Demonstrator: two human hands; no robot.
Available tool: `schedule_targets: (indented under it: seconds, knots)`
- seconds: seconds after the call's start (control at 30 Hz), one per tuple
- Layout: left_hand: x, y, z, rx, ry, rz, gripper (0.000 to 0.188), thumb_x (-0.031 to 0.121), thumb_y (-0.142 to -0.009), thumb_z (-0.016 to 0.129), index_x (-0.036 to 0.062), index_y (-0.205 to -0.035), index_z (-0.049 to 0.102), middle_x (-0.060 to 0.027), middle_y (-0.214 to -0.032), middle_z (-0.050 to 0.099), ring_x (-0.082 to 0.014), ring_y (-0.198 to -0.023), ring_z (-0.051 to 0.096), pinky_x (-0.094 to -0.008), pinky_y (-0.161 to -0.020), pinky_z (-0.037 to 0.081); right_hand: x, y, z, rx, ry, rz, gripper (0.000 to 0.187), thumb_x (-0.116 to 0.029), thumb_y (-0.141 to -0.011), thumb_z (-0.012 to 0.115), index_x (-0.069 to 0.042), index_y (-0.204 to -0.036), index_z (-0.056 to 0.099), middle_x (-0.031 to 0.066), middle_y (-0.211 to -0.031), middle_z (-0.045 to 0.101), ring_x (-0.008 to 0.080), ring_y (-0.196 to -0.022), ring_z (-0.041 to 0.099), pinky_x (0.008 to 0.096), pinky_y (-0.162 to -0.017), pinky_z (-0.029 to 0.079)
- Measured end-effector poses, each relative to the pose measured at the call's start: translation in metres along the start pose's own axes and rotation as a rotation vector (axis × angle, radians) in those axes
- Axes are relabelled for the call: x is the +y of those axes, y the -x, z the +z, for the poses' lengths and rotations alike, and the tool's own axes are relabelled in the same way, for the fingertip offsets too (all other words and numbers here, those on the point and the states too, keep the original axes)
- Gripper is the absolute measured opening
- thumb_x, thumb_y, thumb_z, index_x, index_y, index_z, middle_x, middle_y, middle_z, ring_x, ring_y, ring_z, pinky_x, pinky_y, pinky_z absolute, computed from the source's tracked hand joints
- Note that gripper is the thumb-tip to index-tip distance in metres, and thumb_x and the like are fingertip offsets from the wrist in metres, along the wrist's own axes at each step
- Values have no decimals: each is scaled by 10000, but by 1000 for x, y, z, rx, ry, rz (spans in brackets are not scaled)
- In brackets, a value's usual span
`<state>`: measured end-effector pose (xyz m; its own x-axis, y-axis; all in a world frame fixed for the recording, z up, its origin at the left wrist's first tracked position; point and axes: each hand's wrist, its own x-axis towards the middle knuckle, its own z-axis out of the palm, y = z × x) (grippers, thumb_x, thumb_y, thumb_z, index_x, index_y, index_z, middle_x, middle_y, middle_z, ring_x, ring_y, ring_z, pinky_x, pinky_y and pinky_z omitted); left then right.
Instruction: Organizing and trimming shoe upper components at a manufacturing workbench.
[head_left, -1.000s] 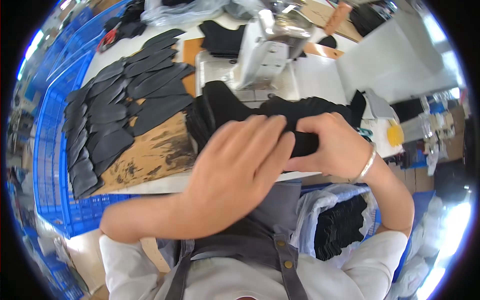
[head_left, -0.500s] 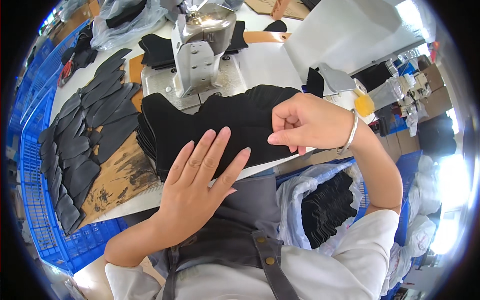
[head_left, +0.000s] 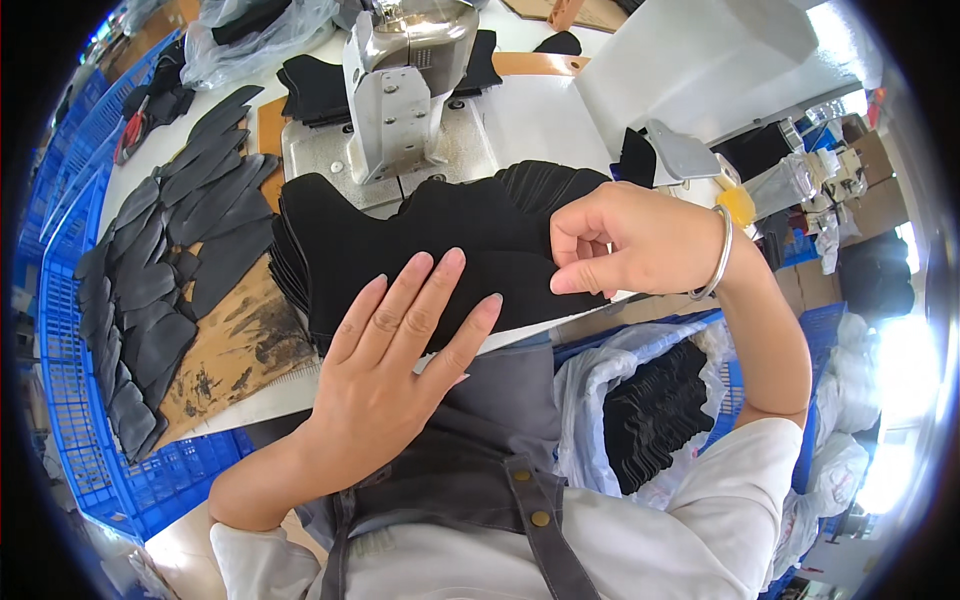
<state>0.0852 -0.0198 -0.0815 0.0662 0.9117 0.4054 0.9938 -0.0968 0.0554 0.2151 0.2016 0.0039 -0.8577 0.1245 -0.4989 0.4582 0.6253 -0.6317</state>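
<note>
A stack of black fabric pieces [head_left: 400,240] with curved outlines lies on the table in front of the sewing machine [head_left: 405,110]. My left hand [head_left: 390,365] rests flat on the top piece, its fingers spread. Over the right end of the stack, my right hand [head_left: 640,245] is closed, with thumb and forefinger pinched at the top piece. Its other fingers curl under, so part of the grip is hidden. A bracelet [head_left: 722,255] circles my right wrist. Fanned edges of more pieces show at the stack's left side and along its far right.
Dark leaf-shaped pieces [head_left: 150,290] overlap on a stained brown board [head_left: 235,350] at left, beside a blue crate [head_left: 75,430]. Red-handled scissors [head_left: 130,135] lie farther back. Below the table's right edge, a plastic-lined blue crate holds black pieces [head_left: 655,415]. A yellow object [head_left: 737,206] sits at right.
My right hand has shifted slightly to the right, still pinched at the piece. My left hand stays spread on the stack. The view has moved a little.
</note>
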Motion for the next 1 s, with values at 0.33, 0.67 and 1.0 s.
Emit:
schedule_targets:
  seconds: [0.33, 0.67, 1.0]
  knots:
    - [-3, -2, -1, -5, 5, 30, 521, 172, -772, 620, 148, -1287, 539, -174, -1396, 438, -321, -1268, 445, -426, -1011, 367, 7, -2, 1, 36, 36, -101, 244, -203, -818, 719, -18, -731, 588, 23, -620, 605, 89, -566, 567, 244, -528, 447]
    - [0, 1, -2, -8, -16, 33, 487, 109, -801, 534, 160, -1285, 540, -161, -1376, 468, -304, -1233, 491, -405, -987, 396, 5, -2, 5, 15, 8, -67, 226, -175, -810, 727, -8, -716, 607, 18, -608, 605, 70, -548, 555, 229, -516, 442]
    - [0, -8, -1, 61, -90, 39, 393, 126, -800, 528, 160, -1191, 560, -147, -1347, 494, -283, -1200, 510, -388, -975, 402, -25, 13, 17, 296, 658, 126, 331, -301, -687, 771, -34, -795, 609, 126, -830, 657, 300, -829, 629, 372, -687, 503]
